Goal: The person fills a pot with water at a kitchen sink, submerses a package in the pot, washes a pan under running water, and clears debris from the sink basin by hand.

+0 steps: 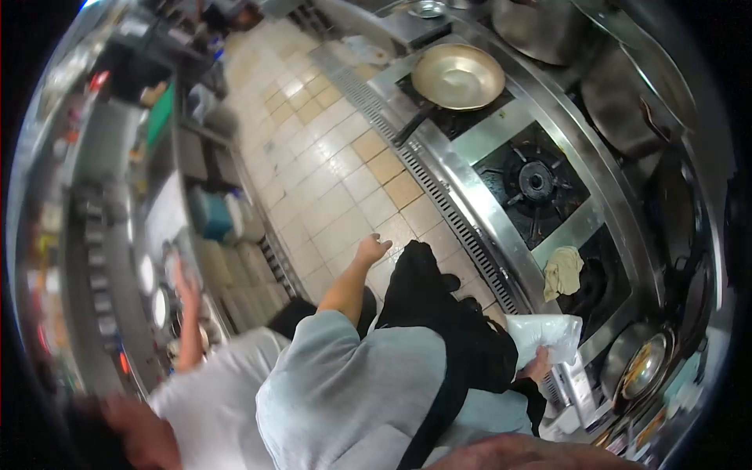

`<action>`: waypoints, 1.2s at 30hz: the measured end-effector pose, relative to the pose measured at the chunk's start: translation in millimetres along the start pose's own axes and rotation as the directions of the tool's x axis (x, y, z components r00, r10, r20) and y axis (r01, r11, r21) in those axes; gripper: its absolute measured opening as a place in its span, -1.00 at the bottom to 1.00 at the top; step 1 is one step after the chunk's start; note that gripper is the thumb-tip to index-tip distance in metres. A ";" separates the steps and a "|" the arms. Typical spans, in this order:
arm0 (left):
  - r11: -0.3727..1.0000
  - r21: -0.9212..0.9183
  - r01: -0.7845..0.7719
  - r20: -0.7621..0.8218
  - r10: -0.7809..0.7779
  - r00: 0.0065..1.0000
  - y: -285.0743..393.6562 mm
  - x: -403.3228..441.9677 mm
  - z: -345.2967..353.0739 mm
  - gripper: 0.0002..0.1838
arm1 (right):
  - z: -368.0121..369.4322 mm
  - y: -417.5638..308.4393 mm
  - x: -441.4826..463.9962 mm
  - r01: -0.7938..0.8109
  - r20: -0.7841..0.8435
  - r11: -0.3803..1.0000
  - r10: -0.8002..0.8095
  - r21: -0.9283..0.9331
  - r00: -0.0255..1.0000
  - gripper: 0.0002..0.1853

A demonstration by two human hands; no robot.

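My left hand (pixel 374 247) hangs in front of me over the tiled floor, holding nothing, with its thumb and fingers apart. At my right side, my right hand (pixel 536 365) grips the lower edge of a flat white plastic packet (pixel 544 333), whose contents I cannot make out. The packet is beside the front of the stove, close to a crumpled pale yellow cloth (pixel 562 273) lying at the edge of a burner.
A wide frying pan (pixel 458 76) sits on the far burner, its handle jutting over the stove's front edge. Nearer is a bare burner (pixel 536 180). Large pots (pixel 627 102) stand behind. To my left, a co-worker in white (pixel 227 392) reaches over a counter with pans (pixel 161 308).
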State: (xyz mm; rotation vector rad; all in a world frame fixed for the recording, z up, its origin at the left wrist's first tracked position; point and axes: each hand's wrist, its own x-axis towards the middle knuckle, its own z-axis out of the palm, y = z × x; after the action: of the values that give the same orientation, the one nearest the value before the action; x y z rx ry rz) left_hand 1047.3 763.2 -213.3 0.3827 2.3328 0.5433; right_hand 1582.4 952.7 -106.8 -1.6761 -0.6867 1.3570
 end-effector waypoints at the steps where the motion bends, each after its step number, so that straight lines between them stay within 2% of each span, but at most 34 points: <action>1: 0.999 -0.023 0.026 -0.023 -0.026 0.999 -23.1 -14.4 11.4 -0.19 | 5.8 -7.4 3.9 -0.037 0.055 0.998 0.040 -0.058 0.998 -0.42; 2: 0.999 0.029 0.041 -0.060 -0.040 0.997 -47.1 -28.7 24.0 -0.21 | 2.5 3.6 25.5 0.028 0.181 0.998 -0.019 -0.050 0.983 -0.43; 3: 0.996 0.084 0.043 -0.107 -0.034 0.994 -57.1 -36.6 29.3 -0.22 | 19.2 2.0 30.5 0.038 0.220 0.999 -0.029 -0.036 0.975 -0.43; 5: 0.993 -0.014 0.115 -0.049 -0.116 0.992 -60.2 -84.0 32.0 -0.24 | 36.1 -7.9 33.0 -0.103 0.226 0.994 0.092 0.037 0.970 -0.43; 6: 0.992 -0.025 0.123 -0.049 -0.124 0.991 -64.9 -104.1 34.7 -0.25 | 34.5 7.1 55.1 -0.001 0.302 1.000 -0.005 0.020 0.953 -0.44; 7: 0.990 -0.031 0.137 -0.038 -0.138 0.990 -71.4 -127.4 37.6 -0.25 | 34.9 7.5 63.3 0.001 0.322 1.000 -0.007 0.019 0.947 -0.44; 9: 0.982 0.033 0.188 0.098 -0.190 0.977 -64.8 -173.2 17.2 -0.24 | 56.1 4.5 57.1 0.013 0.407 1.000 -0.014 0.006 0.913 -0.45; 11: 0.982 -0.103 0.159 0.031 -0.157 0.987 -113.5 -193.4 30.7 -0.23 | 74.5 -13.0 28.8 0.007 0.345 0.998 -0.029 0.065 0.938 -0.50; 12: 0.984 -0.091 0.154 0.036 -0.151 0.988 -138.4 -201.1 36.0 -0.23 | 74.8 -7.3 31.1 -0.016 0.355 0.999 -0.004 0.052 0.935 -0.51; 13: 0.979 -0.043 0.201 -0.035 -0.203 0.979 -162.3 -204.5 38.2 -0.24 | 78.7 -4.4 31.2 -0.034 0.367 0.999 0.017 0.040 0.930 -0.52; 14: 0.966 -0.006 0.257 -0.109 -0.256 0.961 -174.9 -206.3 38.3 -0.24 | 82.7 -9.8 25.0 -0.007 0.408 1.000 -0.001 0.018 0.913 -0.52; 15: 0.967 -0.009 0.256 -0.108 -0.255 0.961 -170.2 -208.6 31.3 -0.24 | 83.9 -5.1 26.1 -0.004 0.408 1.000 -0.003 0.017 0.913 -0.52; 16: 0.906 -0.235 0.354 -0.053 -0.375 0.926 -148.6 -218.2 15.7 -0.23 | 84.8 1.2 28.5 0.019 0.432 1.000 -0.016 -0.003 0.902 -0.53; 17: 0.781 -0.444 0.438 0.031 -0.475 0.879 -131.7 -223.6 1.3 -0.22 | 88.0 6.2 26.7 0.046 0.459 0.999 -0.030 -0.025 0.888 -0.54; 20: 0.666 -0.679 0.309 0.063 -0.366 0.928 -95.3 -198.8 -32.3 -0.13 | 136.2 -10.6 -16.0 0.063 0.508 0.997 -0.073 0.036 0.858 -0.59; 22: 0.632 -0.744 0.218 0.126 -0.187 0.974 -66.5 -167.4 -62.7 -0.14 | 174.3 -2.0 -16.5 0.120 0.552 0.992 -0.081 -0.035 0.830 -0.60; 24: 0.648 -0.760 0.049 0.101 0.043 0.994 -38.4 -130.8 -94.2 -0.16 | 217.4 2.8 -38.0 0.168 0.582 0.980 -0.078 -0.102 0.810 -0.60; 26: 0.633 -0.763 -0.133 0.055 0.269 0.962 -8.5 -97.6 -127.9 -0.16 | 279.4 -5.4 -75.1 0.294 0.742 0.947 -0.101 -0.133 0.663 -0.67; 28: 0.597 -0.770 -0.225 0.079 0.440 0.895 25.5 -72.4 -170.8 -0.17 | 340.9 -12.2 -134.6 0.317 0.762 0.933 -0.080 -0.169 0.643 -0.69; 29: 0.566 -0.792 -0.230 0.106 0.498 0.861 41.0 -63.8 -192.6 -0.18 | 369.1 -15.9 -156.6 0.341 0.785 0.916 -0.047 -0.213 0.618 -0.70; 30: 0.537 -0.812 -0.226 0.135 0.551 0.824 53.6 -56.8 -213.5 -0.18 | 393.4 -10.1 -164.8 0.427 0.844 0.879 -0.056 -0.211 0.533 -0.71; 31: 0.544 -0.812 -0.214 0.153 0.551 0.820 62.7 -49.2 -232.7 -0.18 | 415.6 -1.7 -173.5 0.498 0.893 0.842 -0.048 -0.206 0.448 -0.71; 33: 0.520 -0.829 -0.207 0.127 0.535 0.835 73.2 -36.1 -265.7 -0.26 | 462.4 -21.5 -238.4 0.572 0.937 0.801 -0.041 -0.177 0.346 -0.70; 35: 0.546 -0.814 -0.198 0.196 0.579 0.791 70.1 -15.8 -305.8 -0.37 | 499.9 -25.8 -267.7 0.677 0.976 0.728 -0.052 -0.107 0.210 -0.68; 36: 0.488 -0.858 -0.163 0.185 0.588 0.787 69.4 -15.3 -326.8 -0.47 | 517.2 -20.2 -269.4 0.687 0.981 0.711 0.022 -0.150 0.191 -0.68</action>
State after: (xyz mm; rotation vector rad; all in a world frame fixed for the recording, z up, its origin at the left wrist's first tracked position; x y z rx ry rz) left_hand 840.0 727.5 46.7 0.5202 1.2866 1.5010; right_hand 1017.1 879.7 18.3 -0.6608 -2.3109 1.8112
